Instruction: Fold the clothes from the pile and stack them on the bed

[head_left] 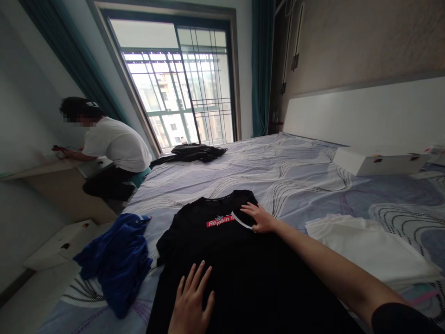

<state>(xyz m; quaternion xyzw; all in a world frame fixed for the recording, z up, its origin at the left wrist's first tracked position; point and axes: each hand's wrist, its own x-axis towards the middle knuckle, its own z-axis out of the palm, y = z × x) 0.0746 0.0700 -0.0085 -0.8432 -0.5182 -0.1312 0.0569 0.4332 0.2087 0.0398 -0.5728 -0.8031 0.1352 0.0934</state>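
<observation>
A black T-shirt [229, 278] lies spread on the bed, its collar away from me. Across its chest runs a red printed strip with white lettering [217, 221]. A curved white edge [241, 221] crosses the right end of that print, beside my right hand; it looks like sleeve trim, but I cannot be sure. My right hand [261, 218] rests on the shirt's upper right part, fingers stretched out. Lower down, my left hand [193, 297] lies flat on the shirt's front with fingers apart.
Left of the shirt is a crumpled blue garment [120, 260]; white folded cloth [368, 250] lies to the right. Black clothing [194, 152] is at the far edge. A white box [378, 160] stands back right. A person [121, 144] sits at a desk [52, 176].
</observation>
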